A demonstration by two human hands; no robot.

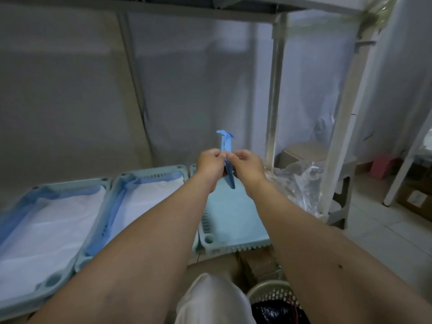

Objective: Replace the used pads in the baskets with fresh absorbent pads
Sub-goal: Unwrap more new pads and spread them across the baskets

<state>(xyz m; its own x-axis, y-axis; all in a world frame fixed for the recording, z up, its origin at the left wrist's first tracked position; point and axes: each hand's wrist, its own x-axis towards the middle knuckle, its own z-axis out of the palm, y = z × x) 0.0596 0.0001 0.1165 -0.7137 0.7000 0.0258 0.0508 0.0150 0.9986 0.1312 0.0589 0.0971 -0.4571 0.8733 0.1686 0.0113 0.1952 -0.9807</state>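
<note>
- Hands meet at the centre of the view: the left hand point(209, 163) and the right hand point(247, 166) both pinch a folded blue pad point(227, 157), fingertips closed on it from either side.
- Above the grip the pad stands edge-on, its crumpled top toward 12 o'clock; below it the lower end hangs toward 6 o'clock, between the two wrists.
- Under the hands lies the right basket point(233, 220), pale teal, its floor bare, with slots along the near rim.
- At 9 o'clock from it sits the middle basket point(121, 183), lined with a white pad with blue edging point(149, 197).
- Farther toward 8 o'clock is the left basket point(28, 195), lined the same way with a second white pad point(51, 225).
- Crumpled clear plastic point(301, 181) lies at 3 o'clock from the hands, beside a pale frame post point(275, 90).
- At 6 o'clock, low in the view, a round perforated bin point(273, 294) holds something dark.
</note>
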